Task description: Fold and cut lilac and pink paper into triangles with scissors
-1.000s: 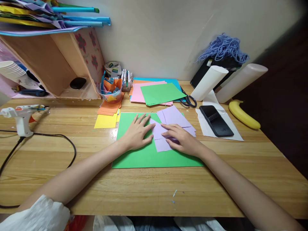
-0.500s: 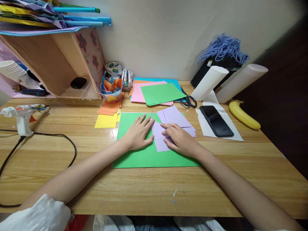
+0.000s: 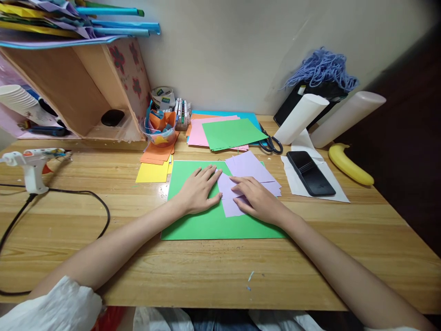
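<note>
Item: lilac paper [image 3: 230,209] on green sheet [image 3: 206,225], mid-desk. I log L hand [image 3: 198,191] flat, fingers spread, tips at paper's edge. R hand [image 3: 257,200] flat, pressing on paper. Neither hand gripping.

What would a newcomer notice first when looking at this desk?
Probably the two hands at the centre: the left hand lies flat on a green sheet, and the right hand rests on a lilac paper beside it. Next come the yellow banana at the right edge and the white glue gun at the far left.
</note>
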